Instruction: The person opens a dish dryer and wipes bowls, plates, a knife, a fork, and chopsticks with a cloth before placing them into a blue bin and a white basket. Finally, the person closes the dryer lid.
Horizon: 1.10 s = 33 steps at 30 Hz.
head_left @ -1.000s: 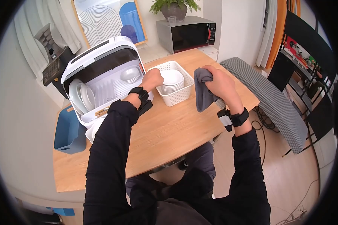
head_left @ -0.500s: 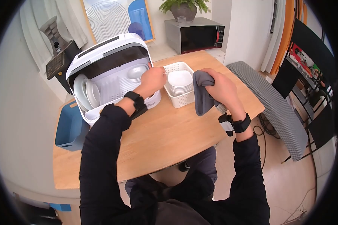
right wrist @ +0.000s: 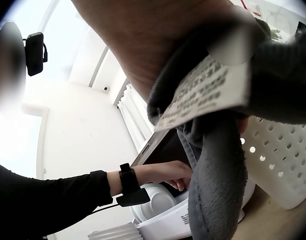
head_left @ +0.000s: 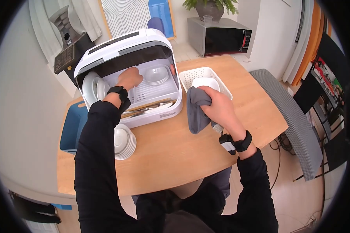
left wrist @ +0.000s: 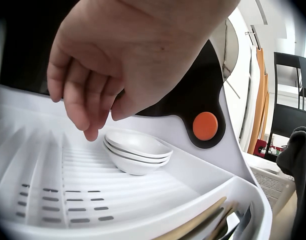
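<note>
My left hand (head_left: 131,77) reaches inside a white dish-drying cabinet (head_left: 175,101) with its lid raised. In the left wrist view its fingers hang loosely bent over the slotted rack and hold nothing. A few small white bowls (left wrist: 135,152) sit nested just beyond the fingertips. White plates (head_left: 90,88) stand upright at the cabinet's left end. My right hand (head_left: 221,108) grips a folded grey cloth (head_left: 197,118), which hangs down in front of a perforated white basket (head_left: 225,87). The cloth's white label (right wrist: 208,92) shows in the right wrist view. Partly hidden behind that hand, white bowls (head_left: 206,82) stand in the basket.
Cutlery and chopsticks (head_left: 155,106) lie in the cabinet's front trough. A stack of white dishes (head_left: 126,143) stands on the wooden table (head_left: 171,155) before it. To the left is a blue bin (head_left: 72,130); a microwave (head_left: 221,39) sits behind, a grey bench (head_left: 287,120) right.
My left hand has moved left, from beside the basket into the cabinet. The right hand keeps its grip on the cloth, now lower and overlapping the basket's front. The head view has shifted.
</note>
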Each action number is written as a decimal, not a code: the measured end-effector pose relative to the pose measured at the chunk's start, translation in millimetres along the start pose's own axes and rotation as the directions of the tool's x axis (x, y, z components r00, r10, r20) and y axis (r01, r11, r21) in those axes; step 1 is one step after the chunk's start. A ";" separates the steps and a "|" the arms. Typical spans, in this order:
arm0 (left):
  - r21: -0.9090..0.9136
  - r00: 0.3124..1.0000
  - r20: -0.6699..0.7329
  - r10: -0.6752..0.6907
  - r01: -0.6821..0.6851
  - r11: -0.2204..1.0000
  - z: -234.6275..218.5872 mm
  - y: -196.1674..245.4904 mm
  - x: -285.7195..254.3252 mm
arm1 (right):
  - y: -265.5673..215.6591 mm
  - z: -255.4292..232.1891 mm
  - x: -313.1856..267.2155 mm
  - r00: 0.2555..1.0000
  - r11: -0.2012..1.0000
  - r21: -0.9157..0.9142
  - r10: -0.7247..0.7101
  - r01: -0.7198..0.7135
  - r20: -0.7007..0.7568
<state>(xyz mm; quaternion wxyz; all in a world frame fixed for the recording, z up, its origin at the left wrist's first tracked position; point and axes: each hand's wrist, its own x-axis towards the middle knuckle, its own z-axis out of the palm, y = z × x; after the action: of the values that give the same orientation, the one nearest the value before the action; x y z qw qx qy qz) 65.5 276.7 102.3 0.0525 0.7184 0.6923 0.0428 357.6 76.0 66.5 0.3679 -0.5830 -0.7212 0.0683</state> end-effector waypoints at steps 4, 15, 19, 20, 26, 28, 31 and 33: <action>-0.049 0.996 0.073 -0.046 0.050 0.998 5.6 20.3 13.5 | 3.8 0.5 2.3 1.000 1.000 0.022 0.010 -0.011 0.022; -0.079 0.999 0.005 -0.038 0.039 0.996 21.2 16.7 37.1 | 4.6 -0.3 2.6 1.000 0.999 0.048 0.005 -0.006 0.029; -0.408 0.998 -0.058 0.018 -0.040 0.912 19.3 1.5 35.9 | 2.3 -0.1 2.7 0.999 0.999 0.025 0.025 -0.025 0.030; -0.452 0.996 -0.085 0.031 -0.066 0.889 17.1 -1.5 33.4 | 1.2 0.1 3.2 0.999 0.999 0.019 0.027 -0.028 0.027; -0.568 0.977 -0.206 0.062 -0.171 0.805 -5.4 -21.5 -38.7 | -19.0 -2.4 2.8 0.999 0.999 0.010 0.033 -0.033 -0.007; -0.572 0.966 -0.251 0.063 -0.200 0.796 -5.7 -33.6 -74.2 | -34.6 4.6 6.4 0.995 0.994 0.085 -0.068 0.074 -0.070; -0.621 0.948 -0.304 0.090 -0.269 0.736 -8.2 -48.7 -129.0 | -71.3 13.2 14.6 0.969 0.975 0.133 -0.154 0.180 -0.191; -0.600 0.927 -0.363 0.099 -0.314 0.736 -5.8 -59.6 -154.5 | -89.7 23.0 22.2 0.923 0.956 0.075 -0.249 0.282 -0.294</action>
<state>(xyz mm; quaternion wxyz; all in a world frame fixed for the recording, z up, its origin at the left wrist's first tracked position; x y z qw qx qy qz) -0.2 124.5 101.7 0.1843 0.7128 0.5486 0.3962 271.5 75.5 107.3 0.5057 -0.4611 -0.7287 -0.0243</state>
